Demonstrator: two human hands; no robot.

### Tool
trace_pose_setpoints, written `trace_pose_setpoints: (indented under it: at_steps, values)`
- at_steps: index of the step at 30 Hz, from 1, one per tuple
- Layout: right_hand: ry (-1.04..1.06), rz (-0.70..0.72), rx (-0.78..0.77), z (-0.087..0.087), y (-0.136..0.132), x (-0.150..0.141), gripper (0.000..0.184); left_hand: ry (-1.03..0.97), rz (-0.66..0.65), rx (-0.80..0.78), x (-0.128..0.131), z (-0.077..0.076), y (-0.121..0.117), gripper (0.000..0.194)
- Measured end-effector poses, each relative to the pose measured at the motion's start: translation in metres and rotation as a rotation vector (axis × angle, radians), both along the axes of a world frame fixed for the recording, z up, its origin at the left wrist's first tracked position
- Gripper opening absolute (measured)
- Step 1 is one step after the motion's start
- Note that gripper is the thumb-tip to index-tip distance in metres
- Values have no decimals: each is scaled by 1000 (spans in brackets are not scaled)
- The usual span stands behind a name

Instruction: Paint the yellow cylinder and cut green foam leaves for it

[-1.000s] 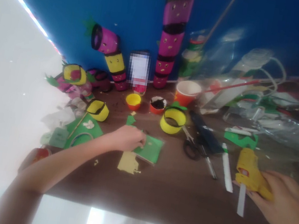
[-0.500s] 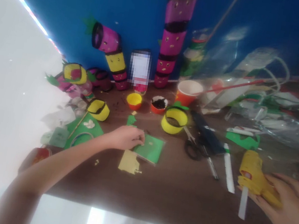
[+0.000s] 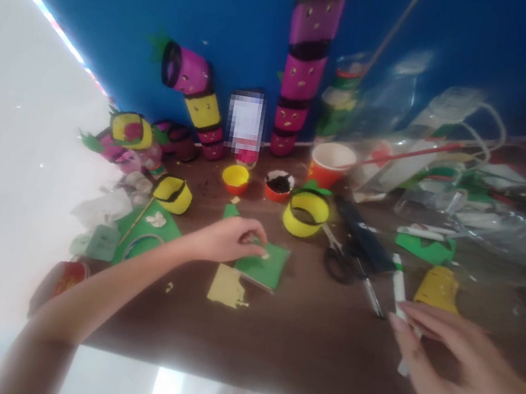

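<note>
My left hand is over the left edge of a green square of paper, thumb and fingers pinched together. A tiny pale scrap shows at the fingertips; what lies between them is too small to make out. A torn cream paper piece lies just below. On the right, the thumb and forefinger of my right hand close around a slim white pen-like tool with a green end. The yellow glue gun rests on the table behind that hand, partly hidden by it.
Black-handled scissors, a pen and a dark pouch lie between my hands. Behind stand yellow rings, small cups and an orange paper cup. Clear plastic covers the back right.
My right hand has let go of the glue gun and moved left onto the white pen-like tool. My left hand has shifted slightly right, to the pale scrap on the green paper.
</note>
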State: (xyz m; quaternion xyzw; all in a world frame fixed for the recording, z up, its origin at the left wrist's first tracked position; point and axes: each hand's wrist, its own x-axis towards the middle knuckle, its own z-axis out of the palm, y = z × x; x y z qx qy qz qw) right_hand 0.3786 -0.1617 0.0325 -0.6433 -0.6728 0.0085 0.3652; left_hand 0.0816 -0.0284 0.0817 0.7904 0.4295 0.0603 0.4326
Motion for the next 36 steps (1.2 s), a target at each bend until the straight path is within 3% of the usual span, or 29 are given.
trace_pose_setpoints:
  at_steps: [2, 5, 9, 13, 21, 28, 36]
  values:
    - [130, 149, 67, 9, 6, -37, 10, -34, -2, -18, 4, 4, -2, 27]
    - [421, 293, 10, 13, 17, -72, 11, -112, -15, -77, 8, 8, -7, 29]
    - [755, 362, -89, 19, 25, -92, 9, -248, -49, -251, 9, 11, -11, 31]
    - [905, 436, -170, 29, 28, -99, 5, -387, -108, -411, 10, 7, -12, 29]
    - [960, 476, -168, 39, 31, -109, 7, -499, -128, -617, 16, 3, -15, 34]
    - [869, 577, -76, 39, 27, -106, 19, -491, -141, -684, 16, 14, -19, 34]
    - [837, 609, -100, 39, 27, -103, 19, -470, -149, -698, 14, 10, -20, 32]
